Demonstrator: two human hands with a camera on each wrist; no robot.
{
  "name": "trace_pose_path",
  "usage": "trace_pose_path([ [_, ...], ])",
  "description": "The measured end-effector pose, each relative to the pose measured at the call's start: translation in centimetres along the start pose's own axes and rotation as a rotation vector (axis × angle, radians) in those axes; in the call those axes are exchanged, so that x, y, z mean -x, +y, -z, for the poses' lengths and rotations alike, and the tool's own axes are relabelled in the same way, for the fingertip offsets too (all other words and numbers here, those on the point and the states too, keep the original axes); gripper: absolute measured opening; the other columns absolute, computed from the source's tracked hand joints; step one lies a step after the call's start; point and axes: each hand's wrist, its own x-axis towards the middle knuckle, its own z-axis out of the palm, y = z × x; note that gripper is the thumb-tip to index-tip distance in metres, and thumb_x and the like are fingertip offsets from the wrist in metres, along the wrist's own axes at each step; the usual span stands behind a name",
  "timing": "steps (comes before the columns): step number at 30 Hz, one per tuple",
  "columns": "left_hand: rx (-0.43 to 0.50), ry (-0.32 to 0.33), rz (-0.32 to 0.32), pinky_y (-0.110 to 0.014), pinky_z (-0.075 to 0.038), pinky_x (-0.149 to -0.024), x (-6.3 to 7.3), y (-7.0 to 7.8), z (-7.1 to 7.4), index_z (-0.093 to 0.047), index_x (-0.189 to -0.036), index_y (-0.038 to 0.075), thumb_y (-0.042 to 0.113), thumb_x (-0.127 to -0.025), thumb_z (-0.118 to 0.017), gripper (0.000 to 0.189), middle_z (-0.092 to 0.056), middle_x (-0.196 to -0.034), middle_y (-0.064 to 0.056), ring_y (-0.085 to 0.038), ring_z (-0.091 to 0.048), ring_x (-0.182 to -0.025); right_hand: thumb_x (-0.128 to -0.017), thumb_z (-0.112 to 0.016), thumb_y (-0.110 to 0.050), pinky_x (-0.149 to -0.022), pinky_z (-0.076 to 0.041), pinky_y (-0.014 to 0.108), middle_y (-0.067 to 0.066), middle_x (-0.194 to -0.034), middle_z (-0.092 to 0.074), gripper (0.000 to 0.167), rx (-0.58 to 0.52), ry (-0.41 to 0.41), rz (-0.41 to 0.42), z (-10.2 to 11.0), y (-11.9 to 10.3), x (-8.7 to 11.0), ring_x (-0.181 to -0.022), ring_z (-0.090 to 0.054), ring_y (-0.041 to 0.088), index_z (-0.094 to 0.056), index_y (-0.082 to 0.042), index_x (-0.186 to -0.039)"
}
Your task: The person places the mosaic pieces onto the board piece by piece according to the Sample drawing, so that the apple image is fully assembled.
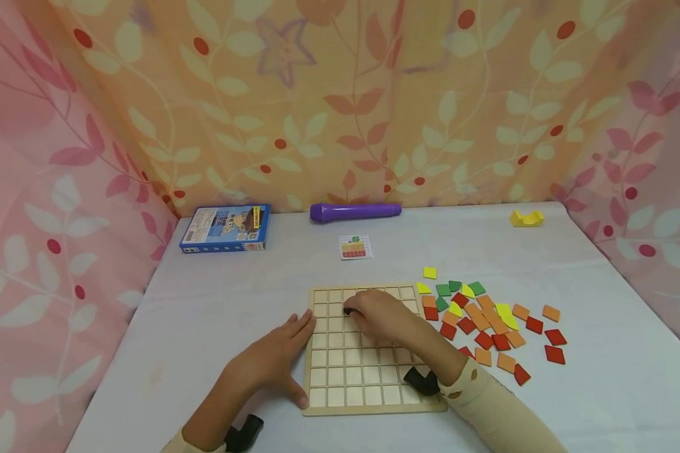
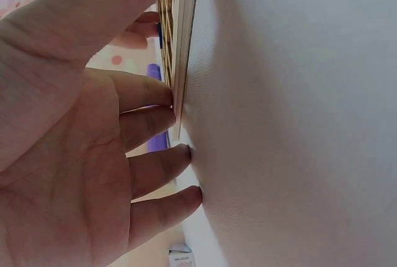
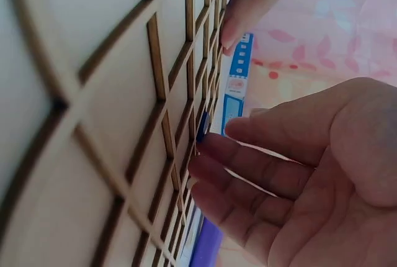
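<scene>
Wooden board (image 1: 376,410): laid flat on the white cloth (image 1: 119,390), its grid partly covered by the right arm.
Left hand (image 1: 271,360): spread wide, fingers and thumb rested along the board's left edge; the frame is best steadied there with light pressure only.
Right hand (image 1: 382,318): curled narrow over the grid, a dark tile (image 1: 348,310) pinched at the fingertips.
Dark tile: held at about the third column from the left, second row from the far edge; whether it is fully seated cannot be told.
Seating: its edges should be squared to the cell walls, then pressed evenly.
Picture card (image 1: 354,247): laid beyond the board; position is best checked against it before release.
Loose tiles (image 1: 496,322): scattered at right; brushing by the sleeve (image 1: 495,402) should be avoided.
</scene>
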Motion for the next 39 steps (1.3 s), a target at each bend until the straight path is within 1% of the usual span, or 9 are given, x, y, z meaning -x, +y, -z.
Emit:
trace_pose_path([
  [5,0.000,0.003,-0.002,-0.051,-0.028,-0.116,0.0,-0.1,0.0,-0.027,-0.158,0.005,0.054,-0.049,-0.096,0.139,-0.018,-0.166,-0.009,-0.035,-0.016,-0.150,-0.096,-0.063,-0.005,-0.090,-0.054,0.040,0.006,-0.107,-0.072,0.020,0.004,0.052,-0.027,0.6,0.5,0.9,-0.100,-0.066,0.022,-0.073,-0.003,-0.112],
  [10,0.002,0.001,0.007,-0.051,-0.028,-0.116,0.0,0.0,0.0,-0.027,-0.159,0.006,0.053,-0.048,-0.097,0.139,-0.018,-0.166,-0.008,-0.034,-0.015,-0.151,-0.091,-0.069,-0.005,-0.079,-0.056,0.039,0.006,-0.098,-0.071,0.013,0.070,0.140,-0.077,3.2,2.4,2.3,-0.090,-0.067,0.023,-0.075,-0.002,-0.102],
  [13,-0.002,-0.001,0.010,-0.051,-0.028,-0.116,-0.1,0.1,0.0,-0.027,-0.159,0.006,0.054,-0.048,-0.096,0.139,-0.018,-0.166,-0.008,-0.034,-0.016,-0.151,-0.091,-0.066,-0.002,-0.077,-0.055,0.042,0.006,-0.094,-0.070,0.012,0.075,0.118,-0.209,5.4,4.4,3.4,-0.086,-0.065,0.023,-0.075,-0.002,-0.099],
  [17,-0.009,0.001,0.014,-0.051,-0.028,-0.116,-0.1,0.1,0.1,-0.027,-0.159,0.006,0.054,-0.047,-0.096,0.140,-0.018,-0.166,-0.008,-0.033,-0.016,-0.151,-0.089,-0.062,0.001,-0.076,-0.054,0.047,0.011,-0.095,-0.068,0.018,0.087,0.049,-0.415,7.8,7.3,4.9,-0.087,-0.062,0.028,-0.073,0.000,-0.103],
  [20,-0.007,0.000,0.020,-0.051,-0.027,-0.116,0.0,0.1,0.1,-0.027,-0.159,0.006,0.054,-0.048,-0.096,0.140,-0.018,-0.166,-0.008,-0.033,-0.015,-0.151,-0.086,-0.063,0.001,-0.073,-0.053,0.045,0.013,-0.096,-0.066,0.022,0.056,-0.023,-0.545,8.5,9.5,5.6,-0.083,-0.058,0.030,-0.071,0.001,-0.106],
  [24,0.000,-0.003,0.026,-0.051,-0.027,-0.116,0.0,0.2,0.2,-0.027,-0.159,0.006,0.054,-0.048,-0.096,0.140,-0.018,-0.166,-0.008,-0.033,-0.016,-0.151,-0.086,-0.069,-0.003,-0.069,-0.053,0.039,0.015,-0.099,-0.065,0.021,-0.041,-0.107,-0.669,8.6,11.3,6.4,-0.081,-0.057,0.029,-0.070,-0.001,-0.107],
  [29,0.009,0.005,0.026,-0.052,-0.027,-0.116,0.1,0.3,0.2,-0.027,-0.159,0.006,0.053,-0.047,-0.097,0.139,-0.018,-0.166,-0.008,-0.033,-0.016,-0.151,-0.088,-0.071,-0.004,-0.067,-0.053,0.037,0.017,-0.101,-0.062,0.019,-0.116,-0.125,-0.720,8.6,12.3,6.7,-0.084,-0.057,0.030,-0.068,-0.002,-0.106],
  [34,0.016,0.000,0.028,-0.051,-0.027,-0.116,0.1,0.3,0.2,-0.027,-0.159,0.007,0.053,-0.048,-0.097,0.139,-0.018,-0.166,-0.007,-0.033,-0.016,-0.151,-0.084,-0.067,0.003,-0.076,-0.053,0.044,0.019,-0.104,-0.060,0.025,-0.123,-0.133,-0.718,8.8,12.8,7.2,-0.093,-0.054,0.035,-0.066,-0.002,-0.108],
  [39,0.013,0.002,0.031,-0.051,-0.028,-0.116,0.0,0.3,0.1,-0.028,-0.159,0.007,0.054,-0.047,-0.097,0.139,-0.019,-0.166,-0.007,-0.033,-0.016,-0.151,-0.082,-0.067,0.004,-0.074,-0.052,0.043,0.017,-0.100,-0.060,0.021,-0.125,-0.145,-0.686,8.8,13.5,7.5,-0.090,-0.054,0.034,-0.068,-0.002,-0.102],
])
